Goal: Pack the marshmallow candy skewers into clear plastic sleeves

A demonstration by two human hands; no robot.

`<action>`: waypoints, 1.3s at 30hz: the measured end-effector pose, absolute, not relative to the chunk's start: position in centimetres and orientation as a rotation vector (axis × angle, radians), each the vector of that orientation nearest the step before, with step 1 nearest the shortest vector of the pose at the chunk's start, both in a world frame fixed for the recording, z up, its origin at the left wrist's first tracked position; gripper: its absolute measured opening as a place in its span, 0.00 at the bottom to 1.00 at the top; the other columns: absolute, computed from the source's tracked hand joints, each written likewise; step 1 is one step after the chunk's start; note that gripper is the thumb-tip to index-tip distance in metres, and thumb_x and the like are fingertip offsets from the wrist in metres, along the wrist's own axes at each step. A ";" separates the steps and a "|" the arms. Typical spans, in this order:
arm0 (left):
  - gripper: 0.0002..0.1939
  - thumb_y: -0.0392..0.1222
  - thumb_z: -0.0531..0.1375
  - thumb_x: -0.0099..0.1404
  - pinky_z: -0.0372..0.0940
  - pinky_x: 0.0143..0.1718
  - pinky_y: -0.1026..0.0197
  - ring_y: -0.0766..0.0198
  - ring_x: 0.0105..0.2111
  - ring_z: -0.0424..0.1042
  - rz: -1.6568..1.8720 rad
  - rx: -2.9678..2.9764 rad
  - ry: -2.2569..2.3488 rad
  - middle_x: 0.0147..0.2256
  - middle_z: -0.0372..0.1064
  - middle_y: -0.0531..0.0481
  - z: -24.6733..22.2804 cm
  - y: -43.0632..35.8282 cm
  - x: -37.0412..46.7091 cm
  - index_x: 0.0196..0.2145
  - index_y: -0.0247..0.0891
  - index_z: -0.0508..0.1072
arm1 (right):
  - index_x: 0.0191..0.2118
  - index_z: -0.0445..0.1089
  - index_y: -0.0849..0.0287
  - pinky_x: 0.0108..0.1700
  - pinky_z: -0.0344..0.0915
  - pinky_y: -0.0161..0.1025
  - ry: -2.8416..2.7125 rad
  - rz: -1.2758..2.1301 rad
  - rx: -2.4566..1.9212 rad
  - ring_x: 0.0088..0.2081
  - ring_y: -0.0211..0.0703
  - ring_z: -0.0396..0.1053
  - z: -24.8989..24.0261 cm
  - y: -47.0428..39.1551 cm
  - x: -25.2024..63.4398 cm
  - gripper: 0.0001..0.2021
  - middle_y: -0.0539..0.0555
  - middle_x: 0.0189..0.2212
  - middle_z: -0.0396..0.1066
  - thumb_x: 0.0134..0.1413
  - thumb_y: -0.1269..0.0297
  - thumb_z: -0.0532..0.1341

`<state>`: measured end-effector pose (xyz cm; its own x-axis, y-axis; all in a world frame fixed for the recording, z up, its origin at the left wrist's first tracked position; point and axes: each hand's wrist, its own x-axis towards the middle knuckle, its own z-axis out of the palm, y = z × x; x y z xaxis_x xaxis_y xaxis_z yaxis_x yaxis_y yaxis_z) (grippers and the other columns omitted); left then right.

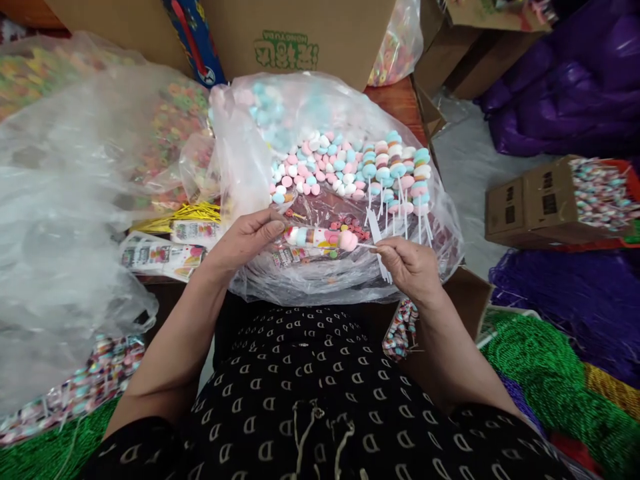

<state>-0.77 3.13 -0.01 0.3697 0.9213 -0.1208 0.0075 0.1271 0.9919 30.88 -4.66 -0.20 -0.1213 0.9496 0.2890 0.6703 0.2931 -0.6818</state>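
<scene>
Marshmallow skewer [347, 241] was btwn both hands, just above the near part of a clear plastic bag [310, 288], partly inside a printed clear wrapper [324, 238]; a pink marshmallow showed at the stick end. Left hand [253, 235]: thumb & fingers pinching the wrapper's closed-looking end. Right hand [411, 267]: thumb & index pinching the white stick, other fingers curled in. Bare white sticks [379, 248] lay right by the R hand. Small ring candies [353, 225] sat just behind the wrapper. Farther back on the bag: loose pink, white & blue marshmallows [320, 163], w/ a bunch of unwrapped skewers [397, 170] to their R. Left of the bag: yellow ties [195, 213] & flat printed pkgs [160, 255]; beyond, a big bag of colorful gummies [173, 140]. Cardbd box [330, 40] stood at the back. Far R: carton [517, 207] w/ candy sticks, plus shiny green strands [535, 353].
</scene>
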 end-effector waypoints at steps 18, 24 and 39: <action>0.27 0.65 0.69 0.62 0.74 0.51 0.54 0.51 0.56 0.76 1.355 0.751 0.766 0.41 0.74 0.49 1.7 1.3 4.8 0.51 0.46 0.74 | 0.36 0.75 0.54 0.24 0.59 0.35 -1.338 1.004 -1.389 0.20 0.35 0.59 -2.7 -5.5 24.7 0.22 0.43 0.18 0.62 0.62 0.39 0.62; 0.17 0.57 0.67 0.67 0.74 0.44 0.58 0.61 0.40 0.77 1.352 0.691 0.832 0.31 0.68 0.53 1.5 1.7 5.8 0.40 0.42 0.73 | 0.39 0.77 0.51 0.30 0.68 0.38 -1.468 0.788 -1.400 0.24 0.39 0.69 -2.9 -6.1 23.3 0.10 0.48 0.25 0.75 0.65 0.53 0.62; 0.15 0.51 0.70 0.64 0.73 0.43 0.58 0.62 0.40 0.77 1.192 0.619 0.703 0.35 0.74 0.52 0.1 0.6 6.6 0.42 0.43 0.72 | 0.34 0.73 0.54 0.24 0.57 0.35 -1.114 1.242 -1.298 0.18 0.34 0.56 -3.5 -5.4 20.9 0.20 0.42 0.16 0.62 0.63 0.40 0.64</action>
